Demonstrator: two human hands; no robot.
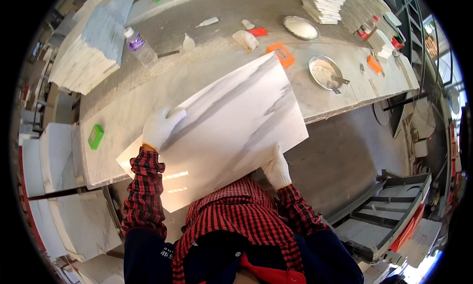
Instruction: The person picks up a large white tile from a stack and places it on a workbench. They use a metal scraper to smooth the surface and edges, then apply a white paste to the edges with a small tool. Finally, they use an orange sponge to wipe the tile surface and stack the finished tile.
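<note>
A large glossy white marble tile (231, 121) with grey veins lies tilted across the near edge of the worktable, its lower corner by my apron. My left hand (161, 127), in a white knit glove, grips the tile's left long edge, thumb lying on its face; the fingers beneath are hidden. On the near right edge my right hand (276, 167), gloved too, holds the tile with its thumb on top and its other fingers mostly out of sight below. Past the tile's far corner sits an orange block (281, 54); a green block (96, 136) is left of my left hand.
The stone worktable (113, 153) bears a plastic bottle (140, 46), a metal bowl (325, 73) with pale paste and scrapers, and a bowl of white powder (301, 27). Stacked slabs (93, 45) stand at far left. A metal rack (382, 212) is at my right.
</note>
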